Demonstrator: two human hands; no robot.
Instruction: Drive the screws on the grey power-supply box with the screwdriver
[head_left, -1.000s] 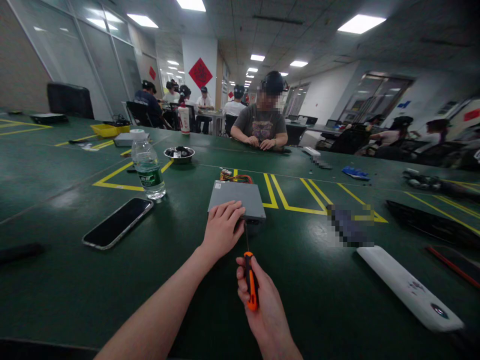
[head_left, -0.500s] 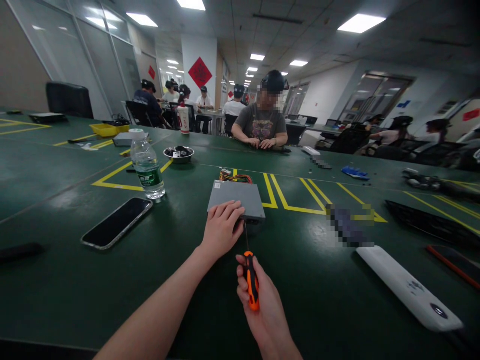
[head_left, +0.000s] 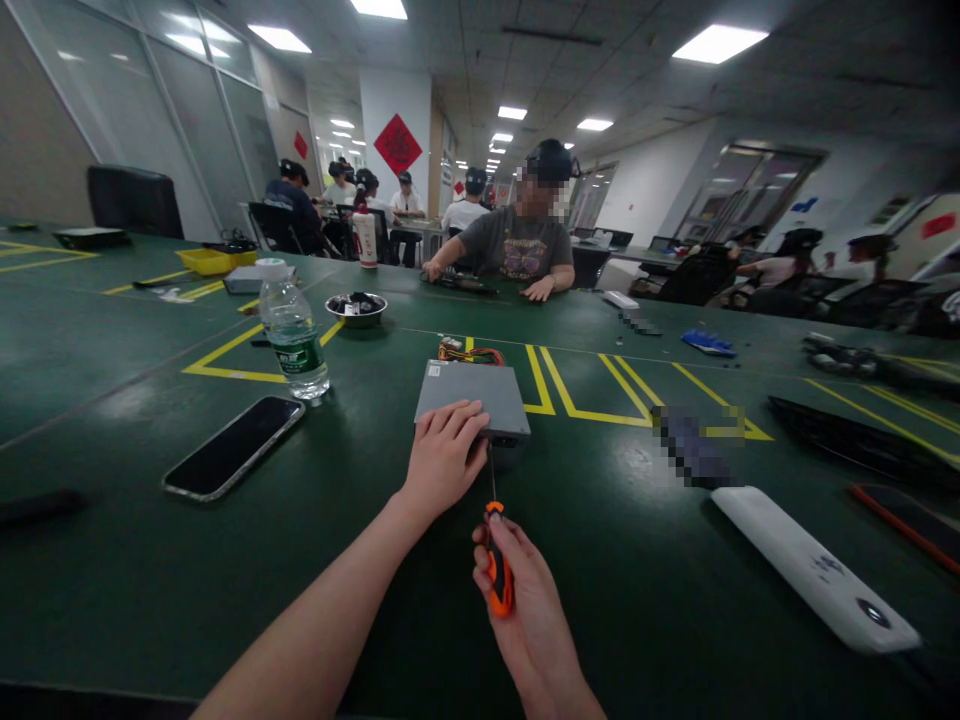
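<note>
A grey metal computer power supply lies on the green table in front of me, its bundled coloured wires at the far side. My left hand grips its near left corner, fingers over the top and thumb at the near side. My right hand is closed around the orange and black handle of a screwdriver. The thin shaft points away from me, up to the near face of the power supply. The tip's exact contact there is too small to make out.
Left of the power supply stand a water bottle, a phone and a metal bowl. On the right lie a white elongated device and a dark panel. A person sits across the table.
My right hand has shifted its hold on the screwdriver, with the thumb now further over the handle. The left hand and power supply stay put. The person opposite has stretched one arm sideways.
</note>
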